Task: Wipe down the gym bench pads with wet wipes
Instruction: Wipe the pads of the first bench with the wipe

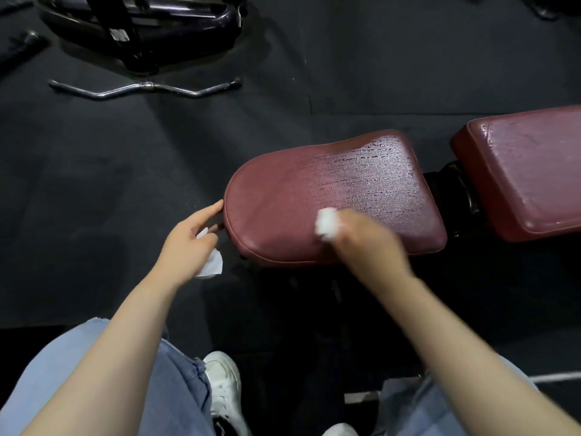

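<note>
Head view. Dark floor with a bent metal bar lying well behind the maroon seat pad; the back pad sits to its right across a gap. Right hand, blurred, grips a wadded wipe on the seat pad's near edge. Left hand, fingertips touching the pad's rounded end, holds a second wipe.

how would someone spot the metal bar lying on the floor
Start at the rounded maroon vinyl seat pad and look up-left across the dark rubber floor. The chrome cable-machine bar with bent ends lies flat before the black machine base, the only shiny silver item.
</note>
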Tool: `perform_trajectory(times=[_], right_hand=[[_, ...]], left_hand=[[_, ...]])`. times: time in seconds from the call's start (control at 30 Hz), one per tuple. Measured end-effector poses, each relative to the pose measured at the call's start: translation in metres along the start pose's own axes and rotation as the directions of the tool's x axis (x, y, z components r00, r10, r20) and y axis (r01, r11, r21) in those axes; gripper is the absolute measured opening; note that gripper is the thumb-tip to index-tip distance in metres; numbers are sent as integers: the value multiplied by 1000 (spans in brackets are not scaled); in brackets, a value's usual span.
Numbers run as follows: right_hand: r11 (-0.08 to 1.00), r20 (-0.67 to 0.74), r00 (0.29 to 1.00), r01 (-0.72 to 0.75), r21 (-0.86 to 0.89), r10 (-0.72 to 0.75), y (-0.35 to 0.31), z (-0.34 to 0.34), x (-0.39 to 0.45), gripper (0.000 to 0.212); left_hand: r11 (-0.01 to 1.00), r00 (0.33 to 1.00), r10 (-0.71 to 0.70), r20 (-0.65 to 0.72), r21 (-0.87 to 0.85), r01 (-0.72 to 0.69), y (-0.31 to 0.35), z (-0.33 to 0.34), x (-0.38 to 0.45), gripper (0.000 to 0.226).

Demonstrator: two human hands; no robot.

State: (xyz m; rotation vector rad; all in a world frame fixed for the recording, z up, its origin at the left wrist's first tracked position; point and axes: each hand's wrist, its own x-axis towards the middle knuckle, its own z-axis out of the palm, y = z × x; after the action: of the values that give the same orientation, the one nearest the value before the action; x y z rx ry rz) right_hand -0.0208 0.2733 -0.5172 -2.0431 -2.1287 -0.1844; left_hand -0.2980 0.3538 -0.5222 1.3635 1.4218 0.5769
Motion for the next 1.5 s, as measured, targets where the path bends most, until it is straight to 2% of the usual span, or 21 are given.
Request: perform_trajectory(times=[0.03, 0.1, 0.13, 0.17, 0.2, 0.27, 0.3, 0.37, 0.43, 0.5, 0.57, 0.63, 0.7, 0.8, 0.83, 0.9, 1.03, 1.17, 1.23, 1.4, 1.5], right_hand=[[979, 10, 979, -205, 3, 205, 37, -13, -5, 7], [826, -27, 828, -555, 102, 560, 85, -27, -18, 15], [772, -75, 770, -621, 136, 633, 83, -26, -20, 15], [794, -126, 785, -591, 140, 607, 64, -23, -16, 12], [855, -151, 844, -491, 167, 515, 35, -14, -11, 10], [972, -198, 963, -145, 184, 181, -37, 3, 2, 10], [977, -207, 977, -4, 214, 49, -67, 10, 5, 9], [960, -171, 985, 75, 269, -29, -86, 20, 5, 8], [970, -110, 993, -16, 241, 44, -48, 15, -6, 19], [948, -122, 960, -221, 227, 253, 16, 6, -25, 23], [861, -193, 847, -448, 241, 495, 69, -4, -43, 26], [789, -218, 764, -548, 278, 607, 68, -1, -46, 25], [830, -177, 834, -449, 331, 522, 22, 12, -36, 19], [925, -160, 964, -147, 351, 214, -42, 24, -22, 14], [944, -171, 978, -59, 325, 120, -41, 24, -21, 15], [959, -160, 985, -21, 281, 68, -11, 22, -27, 15], [931, -218, 911, -311, 194, 350, 67, 14, -58, 21], [738, -235, 706, -588, 331, 668, 82, 7, -65, 19], [654, -204, 634, -642, 400, 746, 85, 3, -63, 21], [674, -70, 702, -646, 359, 709, 84, -10, -58, 13], [727, -17, 759, -617, 302, 651, 102, -17, -13, 14]], left_hand=[[1000, 1000, -3, 2, 0, 3, 0, 1, 0, 73], [1000, 1000, -6, -1, 8, 6, 0, 1, 0, 73], [1000, 1000, -8, -11, 13, 8, -1, 0, 1, 73], [1000, 1000, -8, -22, 18, 8, -1, 0, 2, 73], [1000, 999, -7, -36, 20, 7, -1, 0, 2, 73], [1000, 998, -2, -70, 13, 3, 0, 3, 3, 73], [1000, 996, -1, -90, 4, 1, 0, 4, 4, 72], [1000, 991, -3, -132, -8, 2, 0, 6, 6, 69], [1000, 988, -13, -152, -2, 13, -3, 7, 9, 66], [1000, 989, -17, -146, -7, 16, -9, 8, 11, 65], [1000, 988, -14, -154, -9, 13, -13, 9, 11, 64], [1000, 984, 6, -178, 11, -4, -14, 11, 13, 62], [1000, 977, 9, -211, 27, -4, -13, 13, 15, 60], [999, 969, 13, -247, 33, -5, -13, 16, 17, 57], [1000, 968, 9, -251, 28, -2, -12, 16, 18, 57], [1000, 967, 12, -256, 25, -6, -12, 15, 17, 57], [999, 970, 23, -241, 33, -15, -13, 16, 15, 59], [999, 973, 19, -229, 36, -11, -11, 17, 14, 59], [1000, 974, 15, -224, 21, -10, -12, 17, 12, 60], [999, 979, 14, -201, 32, -8, -11, 14, 15, 61], [999, 972, 29, -233, 27, -24, -8, 13, 17, 57]])
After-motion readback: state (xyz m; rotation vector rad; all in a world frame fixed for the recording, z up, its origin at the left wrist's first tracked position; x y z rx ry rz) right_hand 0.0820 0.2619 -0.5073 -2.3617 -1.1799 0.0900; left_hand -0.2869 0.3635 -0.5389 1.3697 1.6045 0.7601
